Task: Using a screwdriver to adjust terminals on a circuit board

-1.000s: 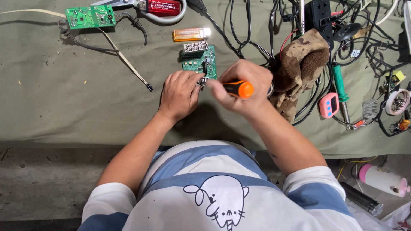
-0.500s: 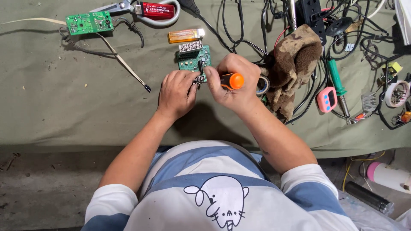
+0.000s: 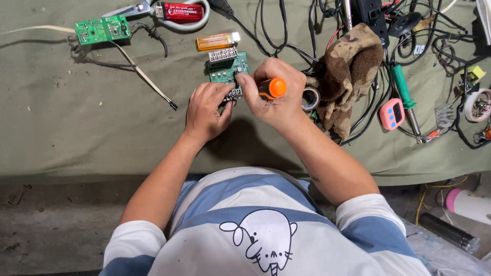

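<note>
Left hand (image 3: 204,110) lies flat with fingers pinning the green circuit board (image 3: 228,71) on the cloth mid-table so it can't shift, right hand (image 3: 273,94) fisted around orange-handled screwdriver (image 3: 270,88), tip down onto the board.

An olive-green cloth (image 3: 76,133) covers the work surface. At its far left corner lies a second green circuit board (image 3: 102,29) with a pale cable (image 3: 140,74) trailing off it. Beside that sit metal snips (image 3: 130,9) and a red rectangular case (image 3: 181,11) ringed by a white cord. An orange lighter (image 3: 217,41) lies just below them. A brown camouflage rag (image 3: 348,71) is bunched up amid tangled black wires (image 3: 286,30), with a roll of tape (image 3: 309,98) touching it. To the right are a green-handled soldering iron (image 3: 401,87), a small pink timer (image 3: 392,113), and what may be another tape roll (image 3: 478,105) at the edge. A pink-capped bottle (image 3: 468,204) lies on the floor.
</note>
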